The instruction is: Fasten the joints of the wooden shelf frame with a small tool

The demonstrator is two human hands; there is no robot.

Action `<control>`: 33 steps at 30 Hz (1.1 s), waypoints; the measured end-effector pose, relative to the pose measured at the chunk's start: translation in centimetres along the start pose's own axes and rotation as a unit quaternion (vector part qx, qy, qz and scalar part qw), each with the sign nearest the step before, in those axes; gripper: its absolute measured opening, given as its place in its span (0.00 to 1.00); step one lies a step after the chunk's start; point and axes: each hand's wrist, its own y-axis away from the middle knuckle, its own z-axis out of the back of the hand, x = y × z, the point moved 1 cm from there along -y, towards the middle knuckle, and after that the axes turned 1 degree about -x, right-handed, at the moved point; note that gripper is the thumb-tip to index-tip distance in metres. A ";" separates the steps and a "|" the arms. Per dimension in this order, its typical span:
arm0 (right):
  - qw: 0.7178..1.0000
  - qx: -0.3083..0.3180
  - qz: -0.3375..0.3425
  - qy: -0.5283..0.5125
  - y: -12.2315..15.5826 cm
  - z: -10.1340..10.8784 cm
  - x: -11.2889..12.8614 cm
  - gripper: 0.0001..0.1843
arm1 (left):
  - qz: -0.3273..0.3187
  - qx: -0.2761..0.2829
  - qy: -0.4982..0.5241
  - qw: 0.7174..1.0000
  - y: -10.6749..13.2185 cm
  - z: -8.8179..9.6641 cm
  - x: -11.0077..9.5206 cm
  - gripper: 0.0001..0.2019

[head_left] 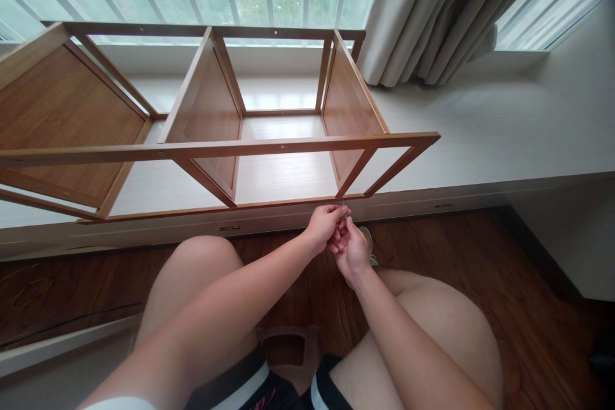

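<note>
A wooden shelf frame (283, 146) lies on its side on the white window ledge, its panels standing upright between long rails. Just below the right end of the front bottom rail, my hands meet. My left hand (325, 225) is closed, thumb and fingers pinched at a thin metal rod (344, 206), possibly a hex key. Fingers curled, my right hand (353, 251) closes around the lower part of the same rod. The rod's upper tip is close to the rail; whether it touches is too small to tell. Most of the rod is hidden by my fingers.
The white ledge (480, 122) runs along the window, with small drawer pulls (444, 205) on its front. Grey curtains (408, 19) hang at the right. My knees flank my arms, with a plastic stool (311, 349) beneath me on the dark wood floor (432, 250).
</note>
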 end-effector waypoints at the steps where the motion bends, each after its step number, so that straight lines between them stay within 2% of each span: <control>1: 1.000 -0.002 0.001 0.001 0.0 0.0 0.0 0.17 | -0.002 -0.003 -0.004 1.000 0.1 0.0 0.0 0.19; 11: 1.000 0.000 -0.002 -0.014 0.4 -0.1 0.0 0.17 | -0.007 -0.032 -0.037 0.999 0.7 -0.3 -0.4 0.18; 17: 0.999 -0.001 -0.035 -0.033 0.6 0.0 -0.1 0.18 | 0.015 -0.053 -0.081 0.995 0.8 -0.4 -0.6 0.17; 24: 0.999 0.024 -0.031 -0.031 0.7 -0.3 0.2 0.17 | 0.040 -0.013 -0.049 0.998 0.6 -0.1 -0.3 0.18; 30: 1.000 -0.001 -0.014 -0.020 0.7 0.0 0.1 0.15 | 0.055 -0.003 -0.083 0.995 0.8 -0.3 0.0 0.19; 33: 1.000 -0.009 0.005 0.001 0.7 0.0 0.1 0.16 | 0.036 -0.008 -0.072 0.997 0.8 -0.4 0.4 0.20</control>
